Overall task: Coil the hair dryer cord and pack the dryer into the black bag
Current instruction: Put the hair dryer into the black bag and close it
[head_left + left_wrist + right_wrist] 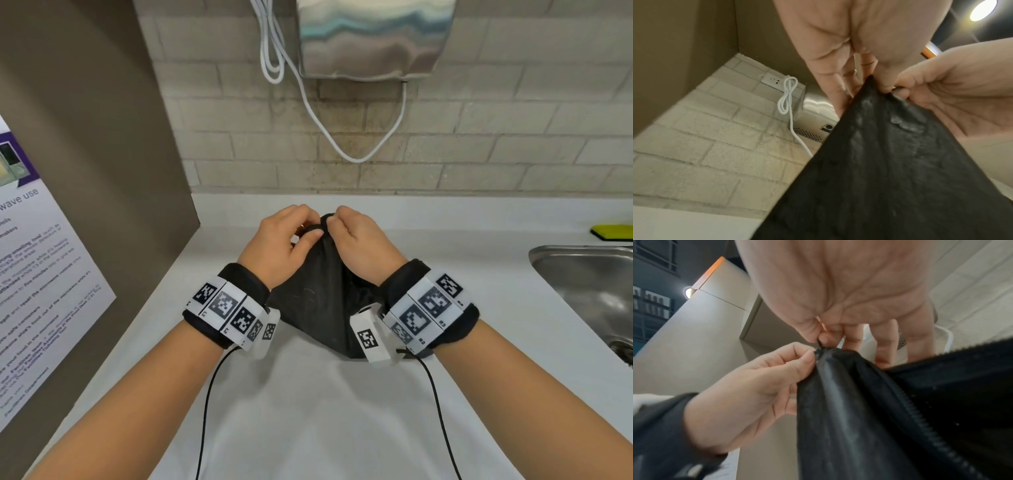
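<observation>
The soft black fabric bag (317, 301) with a zipper stands on the white countertop (308, 411), between the person's 2 forearms, its far end lifted and gathered to a peak. The left hand (277, 246) pinches that peak from the left, thumb and forefinger curled onto the fabric edge; in the right wrist view the same hand (756, 386) grips the bag (859, 410) right at the end of the black zipper teeth (920, 415). The right hand (363, 250) meets it from the right, thumb and forefinger closed on a small dark tab at the top of the bag, seen closest in the right wrist view (838, 305); whether this is the zipper pull I cannot tell for certain. In the left wrist view the left hand (849, 40) and the right hand (962, 100) touch at the bag's tip (879, 162). The hair dryer and its cord are not visible in any view.

Both wrists carry black bands with white coded marker blocks (229, 308), and thin black cables (205, 411) trail from them toward the near edge. On the pale brick wall (239, 102) hangs a brushed metal box (370, 37) with a looped white cable (342, 137). To the right lies a stainless steel sink (589, 277), with a yellow-green sponge (613, 231) behind it. A printed notice (37, 274) covers the brown side panel on the left
</observation>
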